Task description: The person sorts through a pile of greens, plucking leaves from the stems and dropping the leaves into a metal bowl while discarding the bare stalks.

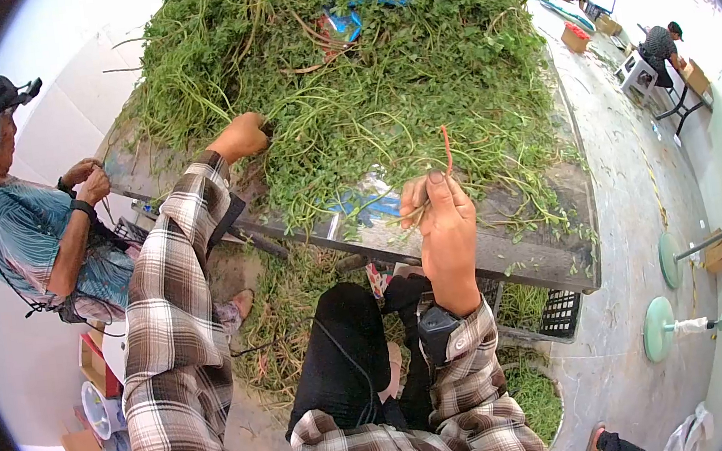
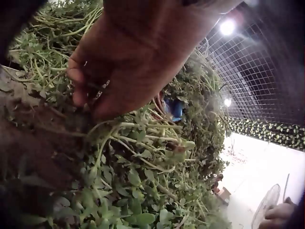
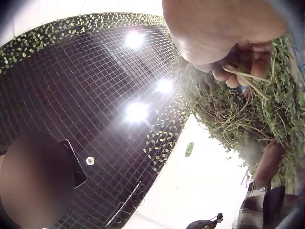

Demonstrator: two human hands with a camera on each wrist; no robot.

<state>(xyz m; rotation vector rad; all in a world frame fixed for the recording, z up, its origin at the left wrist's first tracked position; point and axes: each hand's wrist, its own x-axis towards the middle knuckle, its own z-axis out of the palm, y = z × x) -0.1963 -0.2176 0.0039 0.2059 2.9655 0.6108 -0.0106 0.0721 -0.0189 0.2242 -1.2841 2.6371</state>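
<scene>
A heap of leafy green plants with long pale stems (image 1: 344,76) covers the tabletop. At its left front edge is my left hand (image 1: 242,138), its fingers curled down into the stems; in the left wrist view the fingertips of this hand (image 2: 119,71) meet at the plants, partly in shadow. My right hand (image 1: 445,220) is raised over the table's front edge. Between thumb and fingers it pinches plant stems, with a thin reddish stem (image 1: 448,149) sticking up. Pale stems (image 3: 252,78) show at its fingers in the right wrist view.
Blue plastic (image 1: 367,204) pokes out beneath the plants. A person (image 1: 49,225) sits at the left, hands together at the table. Below stand a black crate (image 1: 560,313) and more plants on the floor (image 1: 279,324). Fans (image 1: 658,330) are at the right.
</scene>
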